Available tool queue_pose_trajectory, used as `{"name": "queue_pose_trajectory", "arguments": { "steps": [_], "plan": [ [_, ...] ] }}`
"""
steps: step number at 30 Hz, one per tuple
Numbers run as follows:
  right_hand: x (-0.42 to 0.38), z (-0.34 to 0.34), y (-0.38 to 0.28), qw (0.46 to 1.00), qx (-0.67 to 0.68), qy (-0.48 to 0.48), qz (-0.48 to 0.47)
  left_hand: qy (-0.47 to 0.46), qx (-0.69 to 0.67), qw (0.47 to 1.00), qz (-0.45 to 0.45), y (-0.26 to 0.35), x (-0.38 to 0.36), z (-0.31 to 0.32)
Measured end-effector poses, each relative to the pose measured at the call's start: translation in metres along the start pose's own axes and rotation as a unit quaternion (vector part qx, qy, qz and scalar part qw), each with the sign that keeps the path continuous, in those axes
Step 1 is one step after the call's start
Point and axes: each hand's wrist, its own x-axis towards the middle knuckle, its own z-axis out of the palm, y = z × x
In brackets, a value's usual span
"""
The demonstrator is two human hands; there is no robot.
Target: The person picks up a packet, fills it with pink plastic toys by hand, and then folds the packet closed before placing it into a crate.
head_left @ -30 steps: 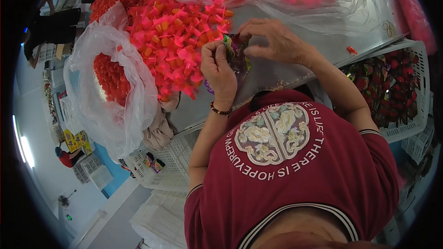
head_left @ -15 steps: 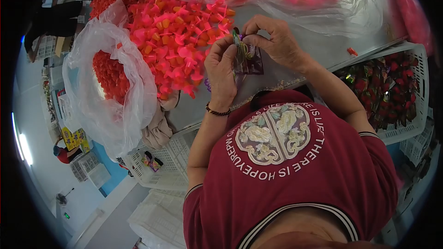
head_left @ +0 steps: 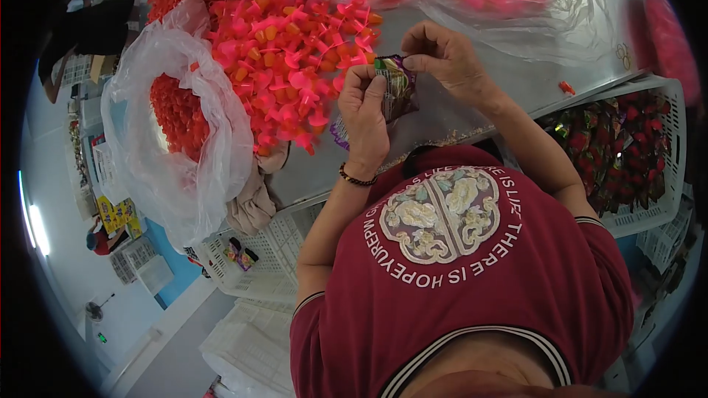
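left hand (head_left: 366, 114) + right hand (head_left: 448, 59): both grips pinch 1 small purple foil sachet (head_left: 396, 87) | done: white slotted crate (head_left: 667, 203) part-filled with packs | left: pink plastic toy heap (head_left: 287, 51) on grey counter (head_left: 516, 88)

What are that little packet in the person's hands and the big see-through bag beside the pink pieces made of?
The small packet, pinched by the left hand and right hand, looks like glossy printed foil or plastic film: it crinkles and glints. The clear bag seems to be thin soft plastic sheet, translucent, wrinkled and shiny.

Purple, seemingly green-edged wrapper (head_left: 397, 87); pink-orange plastic pieces (head_left: 295, 51); white crate (head_left: 649, 210).
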Motion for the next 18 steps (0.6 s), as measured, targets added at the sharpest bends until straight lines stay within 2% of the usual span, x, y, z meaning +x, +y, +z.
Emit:
{"name": "queue_pose_trajectory", "arguments": {
  "steps": [2,4,6,9,11,13,17,18],
  "plan": [
    [0.001,0.001,-0.005,1.0,-0.004,-0.018,0.014,0.02,0.008,1.0,-0.002,0.006,-0.003,0.01],
    [0.005,-0.005,-0.012,0.992,-0.088,-0.072,0.053,0.04,0.051,0.998,-0.003,0.001,-0.001,0.003],
    [0.005,0.001,-0.022,0.99,-0.078,-0.073,0.087,0.045,0.209,0.974,0.081,-0.005,0.003,-0.005],
    [0.007,0.002,-0.012,0.99,-0.1,-0.076,0.064,0.048,0.222,0.964,0.139,-0.002,0.002,-0.002],
    [0.012,0.006,-0.004,0.986,-0.12,-0.097,0.063,0.038,0.235,0.963,0.126,0.013,-0.003,0.002],
    [0.012,0.007,-0.014,0.99,-0.056,-0.069,0.108,0.04,0.216,0.966,0.14,0.009,-0.002,-0.001],
    [0.012,-0.007,-0.003,0.983,-0.086,-0.123,0.102,0.013,0.21,0.966,0.148,0.006,-0.002,0.0],
    [0.009,-0.007,0.001,0.989,-0.095,-0.088,0.076,0.017,0.209,0.966,0.151,0.007,-0.002,0.0]
  ]
}}
